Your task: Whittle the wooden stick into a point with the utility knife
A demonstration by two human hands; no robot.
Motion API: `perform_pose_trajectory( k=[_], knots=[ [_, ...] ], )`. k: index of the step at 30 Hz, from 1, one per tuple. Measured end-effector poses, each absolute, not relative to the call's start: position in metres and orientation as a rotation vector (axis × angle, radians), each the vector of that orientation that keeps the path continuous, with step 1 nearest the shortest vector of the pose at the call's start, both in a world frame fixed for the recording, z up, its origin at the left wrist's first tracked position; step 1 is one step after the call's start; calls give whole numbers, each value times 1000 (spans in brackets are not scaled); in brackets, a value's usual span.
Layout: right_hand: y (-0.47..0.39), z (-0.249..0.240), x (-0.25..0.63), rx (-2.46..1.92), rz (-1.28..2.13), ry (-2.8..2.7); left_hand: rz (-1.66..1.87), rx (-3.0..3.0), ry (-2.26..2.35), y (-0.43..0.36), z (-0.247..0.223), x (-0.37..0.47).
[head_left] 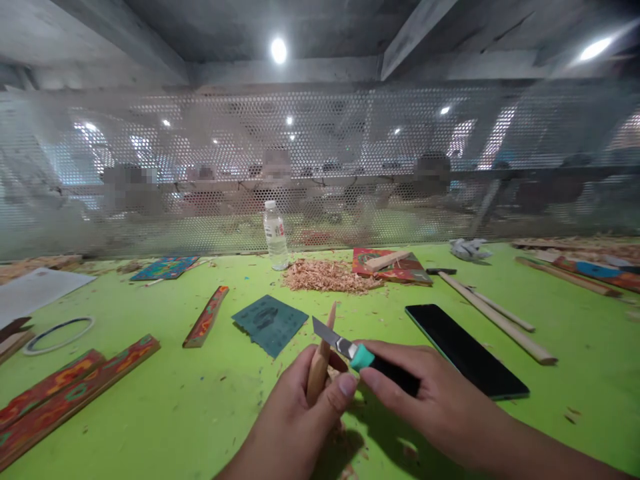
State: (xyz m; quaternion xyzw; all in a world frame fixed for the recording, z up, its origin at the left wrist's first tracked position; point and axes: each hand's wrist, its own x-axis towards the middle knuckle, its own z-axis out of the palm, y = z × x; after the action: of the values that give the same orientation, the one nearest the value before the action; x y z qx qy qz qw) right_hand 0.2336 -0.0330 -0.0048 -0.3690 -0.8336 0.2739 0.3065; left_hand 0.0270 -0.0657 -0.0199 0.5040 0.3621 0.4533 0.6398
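Observation:
My left hand [300, 417] is closed around a pointed piece of wood [317, 373], whose narrow tip sticks up past the fingers. In my right hand [430, 400] is a utility knife [387, 375] with a black and teal handle. Its bare blade [327, 331] points up and left, crossing the wood just below the tip; whether it cuts in cannot be seen. Loose shavings lie on the green table [210, 413] beneath my hands. Just beyond them is a dark green sheet of sandpaper [271, 325], with a black phone [465, 350] right of my right hand.
A water bottle [276, 237] stands by a heap of wood shavings [333, 277] before a perforated metal screen [320, 147]. Rightward lie a hammer [500, 320] and crumpled paper [470, 249]. Red patterned strips [75, 393] and a tape roll [59, 335] are on the left. People sit behind the screen.

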Motion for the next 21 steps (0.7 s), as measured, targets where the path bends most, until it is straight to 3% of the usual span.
perform_pose_trajectory(
  k=[7, 12, 21],
  knots=[
    [-36, -3, 232, -1043, 809, -2270, 1044, 1051, 764, -65, -25, 28],
    [-38, -7, 233, -1055, 679, -2351, 997, 992, 805, -63, -35, 28],
    [-40, -12, 237, -943, 690, -2470, 971, 1302, 861, -69, -23, 27]
  ],
)
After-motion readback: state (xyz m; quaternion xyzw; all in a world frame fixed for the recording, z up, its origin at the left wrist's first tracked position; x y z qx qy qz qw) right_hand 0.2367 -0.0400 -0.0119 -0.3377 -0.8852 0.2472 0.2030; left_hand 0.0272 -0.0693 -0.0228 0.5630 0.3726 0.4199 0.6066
